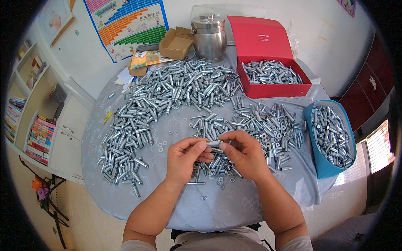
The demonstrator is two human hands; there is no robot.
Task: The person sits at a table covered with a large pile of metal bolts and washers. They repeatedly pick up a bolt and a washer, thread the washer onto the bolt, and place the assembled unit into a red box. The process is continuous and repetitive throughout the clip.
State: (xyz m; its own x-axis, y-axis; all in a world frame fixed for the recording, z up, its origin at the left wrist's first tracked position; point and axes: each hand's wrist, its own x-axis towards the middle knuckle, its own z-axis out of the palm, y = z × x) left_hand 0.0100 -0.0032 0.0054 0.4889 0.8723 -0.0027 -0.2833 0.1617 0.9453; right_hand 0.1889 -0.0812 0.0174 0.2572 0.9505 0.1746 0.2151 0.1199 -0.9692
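Over the near middle of the table, both hands meet at a silver sleeve anchor bolt (213,143), held roughly level. My left hand (183,158) pinches its left end between thumb and fingers. At the other end, the thumb and forefinger of my right hand (244,153) are closed on the bolt's tip; whether a nut or washer sits there is hidden. Beneath and beyond the hands lies a heap of bolts and sleeves (243,119). Loose washers and nuts (268,143) are scattered right of my right hand, and a few small rings (162,145) lie left of my left hand.
A large curved pile of anchor bolts (167,90) covers the table's left and back. An open red box (276,90) and a blue bin (318,157), both full of metal pieces, stand at the right. Behind are a steel pot (208,39) and a cardboard box (176,43).
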